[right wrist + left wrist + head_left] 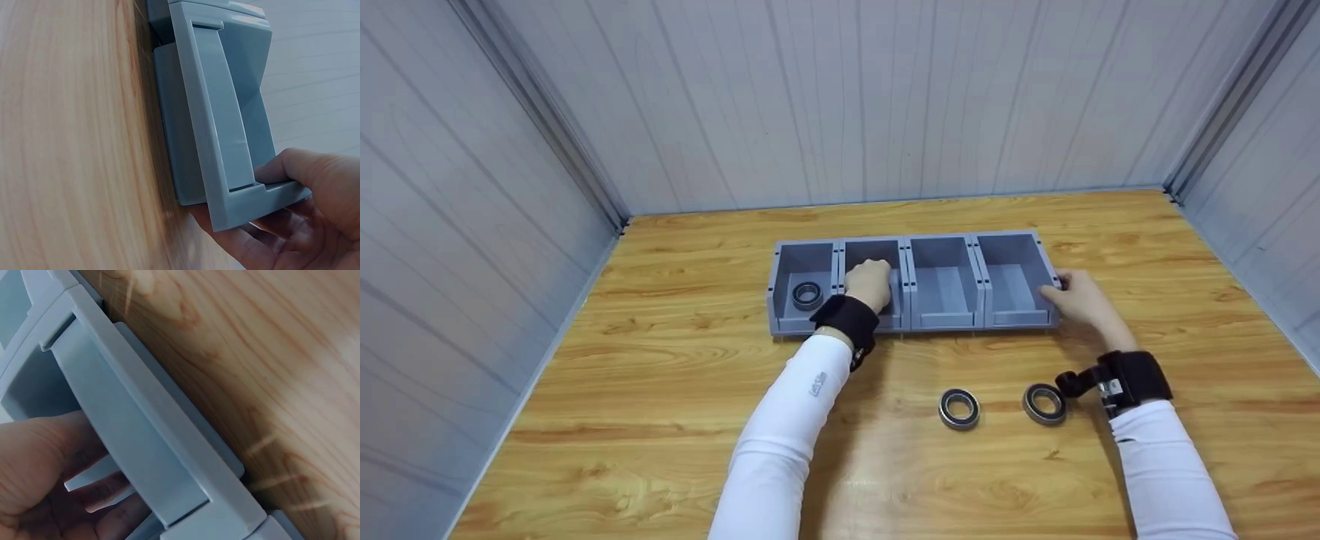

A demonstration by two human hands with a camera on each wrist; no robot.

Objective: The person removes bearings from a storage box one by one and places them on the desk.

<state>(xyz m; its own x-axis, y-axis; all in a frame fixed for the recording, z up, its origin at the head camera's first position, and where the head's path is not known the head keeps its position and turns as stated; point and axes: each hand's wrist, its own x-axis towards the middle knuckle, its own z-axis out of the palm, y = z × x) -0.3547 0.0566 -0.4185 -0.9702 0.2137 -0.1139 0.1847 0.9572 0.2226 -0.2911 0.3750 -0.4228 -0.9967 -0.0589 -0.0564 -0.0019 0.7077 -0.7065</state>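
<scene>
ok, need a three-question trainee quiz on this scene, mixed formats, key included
1. Count: how many black-and-silver metal ring bearings lie directly on the brown wood-grain table?
2. Choose: in the row of four blue-grey plastic bins, which bin from the left in the head view is the left grip inside? A) first B) second C) third
3. True or false: the right grip holds a side wall of the rightmost bin.

Key:
1. Two
2. B
3. True
</scene>
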